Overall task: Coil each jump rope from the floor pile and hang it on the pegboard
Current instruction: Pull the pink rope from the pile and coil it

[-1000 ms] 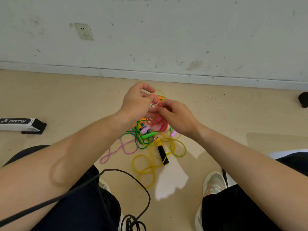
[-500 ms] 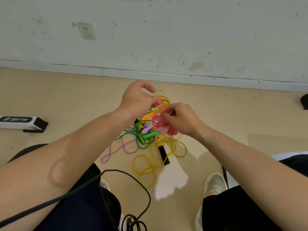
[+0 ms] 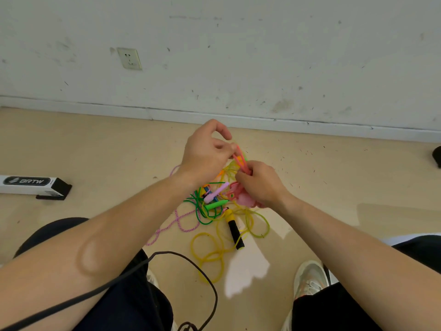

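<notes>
Well, long white cardboard box [image 3: 28, 185] lies left on beige floor [image 3: 95, 151]; tangled pile of coloured jump ropes [image 3: 210, 254] under hands; left hand [image 3: 205, 156] and right hand [image 3: 260, 185] pinch coral-pink plastic jump rope [image 3: 239, 161], strands slanting up-left.

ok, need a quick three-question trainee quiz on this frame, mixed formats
1. True or false: the left hand and the right hand both hold the coral-pink plastic jump rope.
2. Multiple choice: the black-and-yellow cylindrical rope handle lies A) on the tan floor, B) in the right hand, C) in the left hand.
3. Fill in: the thin plastic rope looped beside that handle is ___ in colour.
Key: 1 true; 2 A; 3 yellow.
</notes>
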Available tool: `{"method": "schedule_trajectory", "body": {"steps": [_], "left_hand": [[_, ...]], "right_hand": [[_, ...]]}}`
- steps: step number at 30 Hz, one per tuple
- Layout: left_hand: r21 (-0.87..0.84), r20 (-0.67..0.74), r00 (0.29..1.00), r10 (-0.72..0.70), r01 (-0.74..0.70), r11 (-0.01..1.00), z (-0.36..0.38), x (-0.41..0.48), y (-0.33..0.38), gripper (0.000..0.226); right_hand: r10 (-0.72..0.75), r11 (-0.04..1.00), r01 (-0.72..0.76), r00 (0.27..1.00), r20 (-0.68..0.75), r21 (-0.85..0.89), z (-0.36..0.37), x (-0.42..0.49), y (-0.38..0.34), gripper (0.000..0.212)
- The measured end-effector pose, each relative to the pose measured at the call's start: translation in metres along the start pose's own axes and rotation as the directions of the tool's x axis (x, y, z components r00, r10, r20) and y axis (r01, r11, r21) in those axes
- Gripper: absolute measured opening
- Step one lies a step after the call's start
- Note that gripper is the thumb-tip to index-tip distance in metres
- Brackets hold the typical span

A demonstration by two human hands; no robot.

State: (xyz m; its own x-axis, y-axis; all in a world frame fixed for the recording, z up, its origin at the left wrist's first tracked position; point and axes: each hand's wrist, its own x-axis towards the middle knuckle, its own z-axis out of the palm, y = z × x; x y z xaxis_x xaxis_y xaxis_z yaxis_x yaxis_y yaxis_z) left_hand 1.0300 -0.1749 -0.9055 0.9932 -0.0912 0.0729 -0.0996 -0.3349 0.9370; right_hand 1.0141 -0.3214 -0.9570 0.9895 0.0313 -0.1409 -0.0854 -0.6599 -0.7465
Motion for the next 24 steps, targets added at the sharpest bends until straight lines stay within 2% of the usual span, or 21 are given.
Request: {"method": "schedule_trajectory", "body": {"steps": [2,6,9,13,15,17,20,22,24], "left_hand": [[-0.026,0.080,0.996,0.049,-0.047,0.999,0.006,-0.003,0.003,0.018],[0.034,0.114,0.988,0.105,-0.110,0.993,0.002,0.000,0.009,0.017],[0.016,0.149,0.982,0.115,-0.119,0.993,-0.006,0.005,0.009,0.021],[-0.021,0.144,0.982,0.120,-0.118,0.993,-0.014,0.012,0.008,0.022],[-0.072,0.132,0.987,0.089,-0.080,0.994,-0.016,0.015,0.008,0.017],[-0.139,0.101,0.994,0.040,-0.026,0.990,-0.016,0.020,0.009,0.012],[-0.231,0.074,0.996,-0.054,0.070,0.970,-0.020,0.035,0.009,0.025],[-0.217,0.118,0.991,-0.058,0.083,0.973,-0.024,0.052,0.005,0.029],[-0.143,0.139,0.990,-0.012,0.032,0.989,-0.026,0.072,0.001,0.023]], "right_hand": [[-0.074,0.997,0.075,0.997,0.026,-0.003,-0.007,0.000,-0.004,0.003],[-0.169,0.980,0.163,0.985,0.041,0.113,-0.011,0.000,-0.014,0.021],[-0.213,0.957,0.190,0.974,0.083,0.221,-0.022,0.001,-0.017,0.019],[-0.166,0.889,0.062,0.967,0.191,0.453,-0.043,0.003,-0.021,0.019],[-0.151,0.893,0.077,0.979,0.135,0.442,-0.044,0.006,-0.025,0.012],[-0.141,0.897,0.093,0.987,0.081,0.432,-0.042,0.011,-0.030,0.014],[-0.100,0.855,0.067,0.994,0.037,0.513,-0.046,0.026,-0.038,0.018],[-0.078,0.810,0.049,0.997,0.025,0.585,-0.052,0.041,-0.043,0.017],[-0.058,0.778,0.034,0.998,0.019,0.627,-0.058,0.062,-0.046,0.016]]}}
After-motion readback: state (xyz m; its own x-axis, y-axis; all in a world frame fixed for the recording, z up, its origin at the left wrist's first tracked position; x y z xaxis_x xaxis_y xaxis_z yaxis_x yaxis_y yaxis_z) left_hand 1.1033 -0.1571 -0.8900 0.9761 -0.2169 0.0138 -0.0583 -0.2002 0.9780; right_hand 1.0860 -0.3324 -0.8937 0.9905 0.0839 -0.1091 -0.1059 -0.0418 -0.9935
